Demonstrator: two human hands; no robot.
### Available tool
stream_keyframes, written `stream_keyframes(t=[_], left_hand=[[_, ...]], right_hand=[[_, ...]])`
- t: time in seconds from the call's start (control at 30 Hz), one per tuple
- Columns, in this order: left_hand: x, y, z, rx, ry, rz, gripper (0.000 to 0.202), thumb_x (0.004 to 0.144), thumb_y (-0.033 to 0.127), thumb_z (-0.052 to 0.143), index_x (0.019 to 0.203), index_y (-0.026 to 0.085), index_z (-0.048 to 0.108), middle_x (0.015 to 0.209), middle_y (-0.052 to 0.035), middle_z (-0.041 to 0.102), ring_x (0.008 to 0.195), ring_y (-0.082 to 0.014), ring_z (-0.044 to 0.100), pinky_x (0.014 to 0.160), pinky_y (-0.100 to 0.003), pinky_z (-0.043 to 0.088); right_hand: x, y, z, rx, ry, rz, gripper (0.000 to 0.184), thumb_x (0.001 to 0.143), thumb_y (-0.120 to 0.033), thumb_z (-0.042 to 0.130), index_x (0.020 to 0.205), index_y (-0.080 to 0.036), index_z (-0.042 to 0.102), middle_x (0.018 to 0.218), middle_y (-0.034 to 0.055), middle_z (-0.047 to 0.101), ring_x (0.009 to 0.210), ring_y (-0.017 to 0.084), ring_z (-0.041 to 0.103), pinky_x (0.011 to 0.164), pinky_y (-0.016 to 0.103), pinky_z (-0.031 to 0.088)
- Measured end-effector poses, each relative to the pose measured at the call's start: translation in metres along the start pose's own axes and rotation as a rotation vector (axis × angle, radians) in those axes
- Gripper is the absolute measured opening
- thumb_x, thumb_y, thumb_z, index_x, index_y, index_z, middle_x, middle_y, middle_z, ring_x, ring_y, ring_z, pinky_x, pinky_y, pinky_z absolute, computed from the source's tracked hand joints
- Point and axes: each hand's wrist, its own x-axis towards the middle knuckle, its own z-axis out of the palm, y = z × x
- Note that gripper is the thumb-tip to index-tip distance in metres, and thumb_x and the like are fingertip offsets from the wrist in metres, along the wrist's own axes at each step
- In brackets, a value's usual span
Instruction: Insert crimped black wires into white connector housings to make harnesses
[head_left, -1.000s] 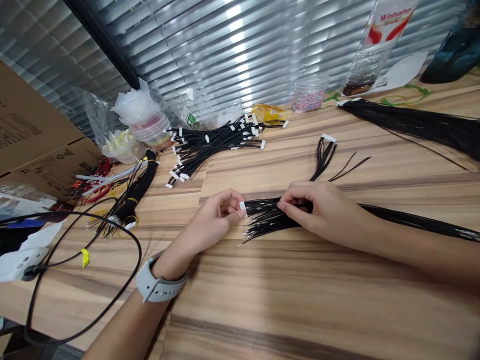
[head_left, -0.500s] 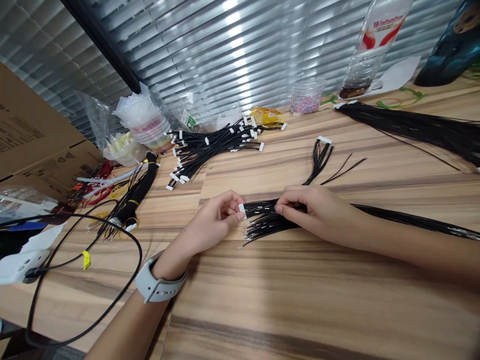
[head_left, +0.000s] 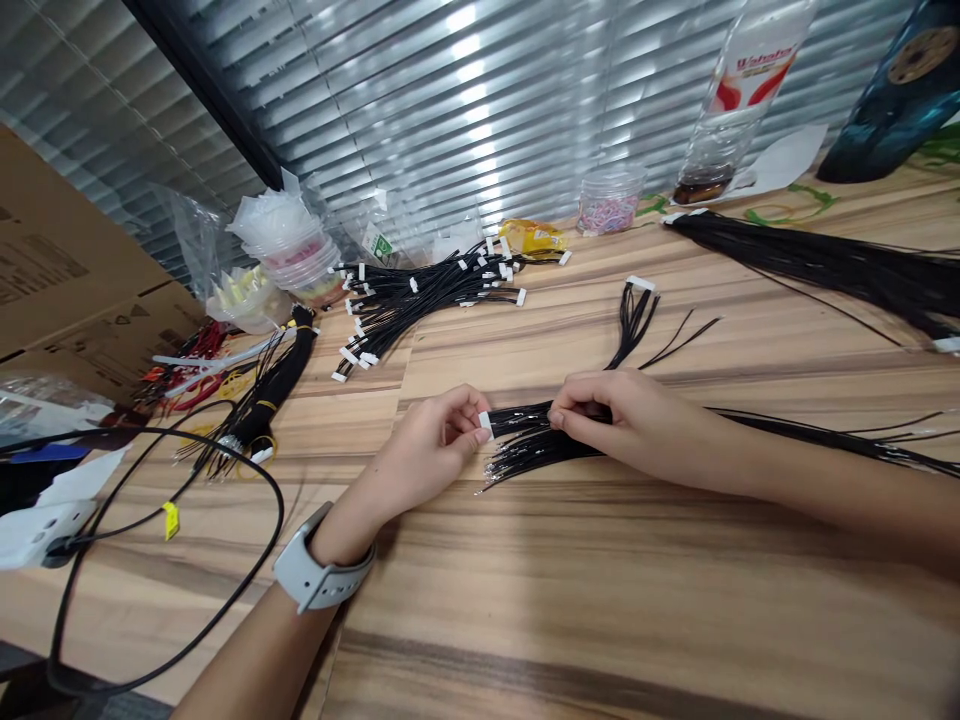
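Black wires (head_left: 541, 448): flat on tabletop (head_left: 645, 600), near tips leftward, likely for easy picking.
Left hand (head_left: 431, 442): fingers pinched on connector (head_left: 486, 425), probably steadying it.
Right hand (head_left: 626, 425): fingers closed on some wires.
Cable pile (head_left: 427, 300): beyond, apparently set back for room.

Bright light through silver slatted blinds (head_left: 540, 120), dimmer at the upper left.
A streak of white glare runs down the slats; soft shadows lie on the brown wood-grain counter (head_left: 637, 620); wide-angle distortion stretches the edges; tips of the thin black wires (head_left: 532, 455) look slightly soft.
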Motion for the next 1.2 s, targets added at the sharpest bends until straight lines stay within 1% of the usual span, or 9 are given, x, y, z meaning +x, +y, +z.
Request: stream_keyframes(t=[0.2, 0.4, 0.57, 0.7, 0.9, 1.07, 1.2], left_hand=[[0.001, -0.003, 0.0, -0.038, -0.007, 0.008, 0.004, 0.078, 0.014, 0.053, 0.082, 0.016, 0.052, 0.074, 0.0002, 0.054, 0.068, -0.0123, 0.051, 0.061, -0.024, 0.04], [0.001, -0.005, -0.001, -0.069, 0.003, 0.003, 0.007, 0.077, 0.014, 0.054, 0.083, 0.016, 0.052, 0.072, 0.0011, 0.053, 0.068, -0.0118, 0.051, 0.062, -0.023, 0.04], [-0.001, -0.003, 0.001, -0.038, -0.003, 0.019, 0.007, 0.076, 0.014, 0.055, 0.083, 0.016, 0.053, 0.07, 0.001, 0.053, 0.067, -0.0121, 0.052, 0.06, -0.023, 0.04], [-0.001, -0.003, 0.004, -0.035, 0.01, 0.034, 0.007, 0.076, 0.015, 0.055, 0.083, 0.016, 0.054, 0.07, 0.0002, 0.055, 0.066, -0.0127, 0.053, 0.059, -0.023, 0.041], [0.0, -0.002, 0.006, -0.059, -0.005, 0.038, 0.006, 0.077, 0.014, 0.055, 0.083, 0.016, 0.054, 0.071, 0.0002, 0.055, 0.066, -0.0119, 0.052, 0.059, -0.023, 0.04], [0.001, -0.001, 0.007, -0.089, -0.014, 0.016, 0.006, 0.077, 0.015, 0.055, 0.083, 0.016, 0.054, 0.07, 0.0006, 0.054, 0.066, -0.0113, 0.051, 0.06, -0.023, 0.039], [0.001, -0.001, 0.009, -0.149, -0.018, -0.006, 0.007, 0.077, 0.017, 0.056, 0.084, 0.015, 0.054, 0.07, 0.001, 0.052, 0.065, -0.0107, 0.049, 0.058, -0.022, 0.037]], right_hand=[[0.0, 0.005, -0.001, -0.047, 0.035, -0.119, 0.015, 0.08, -0.017, 0.048, 0.069, -0.017, 0.058, 0.063, -0.0016, 0.056, 0.056, 0.009, 0.047, 0.053, 0.021, 0.033], [-0.002, 0.009, 0.004, -0.11, 0.081, -0.184, 0.014, 0.08, -0.012, 0.048, 0.07, -0.016, 0.058, 0.065, -0.001, 0.054, 0.057, 0.009, 0.047, 0.054, 0.02, 0.033], [-0.002, 0.009, 0.007, -0.164, 0.118, -0.233, 0.016, 0.085, -0.015, 0.046, 0.074, -0.015, 0.057, 0.07, 0.0014, 0.054, 0.062, 0.011, 0.049, 0.057, 0.021, 0.035], [-0.002, 0.01, 0.008, -0.228, 0.139, -0.294, 0.02, 0.088, -0.016, 0.042, 0.073, -0.014, 0.054, 0.07, 0.0028, 0.052, 0.065, 0.012, 0.049, 0.059, 0.022, 0.036], [-0.004, 0.009, 0.01, -0.296, 0.122, -0.322, 0.017, 0.088, -0.017, 0.044, 0.074, -0.015, 0.055, 0.072, 0.0027, 0.055, 0.066, 0.013, 0.05, 0.062, 0.024, 0.037], [-0.003, 0.008, 0.009, -0.279, 0.116, -0.325, 0.015, 0.085, -0.015, 0.046, 0.074, -0.016, 0.056, 0.071, 0.0018, 0.059, 0.066, 0.013, 0.051, 0.062, 0.025, 0.037], [-0.002, 0.008, 0.009, -0.249, 0.102, -0.315, 0.014, 0.086, -0.017, 0.046, 0.075, -0.017, 0.056, 0.072, 0.0015, 0.06, 0.065, 0.013, 0.051, 0.063, 0.025, 0.036]])
